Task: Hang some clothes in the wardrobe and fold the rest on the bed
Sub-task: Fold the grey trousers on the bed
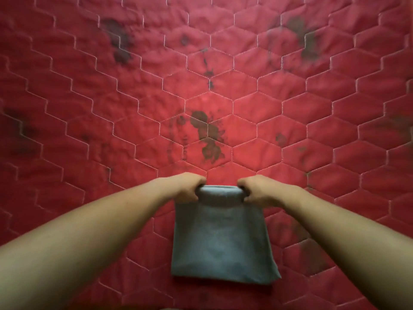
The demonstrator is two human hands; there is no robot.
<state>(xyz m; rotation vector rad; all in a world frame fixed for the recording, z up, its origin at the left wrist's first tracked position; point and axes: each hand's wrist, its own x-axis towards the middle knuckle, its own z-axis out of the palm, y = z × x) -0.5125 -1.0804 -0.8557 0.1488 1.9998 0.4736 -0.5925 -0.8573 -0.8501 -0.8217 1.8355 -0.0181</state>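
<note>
Two hands, left hand (186,189) and right hand (257,190), grip folded grey cloth (223,238) on quilted red mattress (89,97).

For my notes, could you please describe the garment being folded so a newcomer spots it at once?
A red quilted bed fills the view. At its lower middle, the left hand and right hand grip a folded cloth. It alone is grey-blue.

Fingertips of the left hand (186,188) and right hand (257,190) are hidden under the far fold of the grey cloth (221,238). Forearms (67,253) are cut off by the frame's edges. Dark prints (207,135) on the red bed cover (89,90) are blurred, with the lettering unreadable.
</note>
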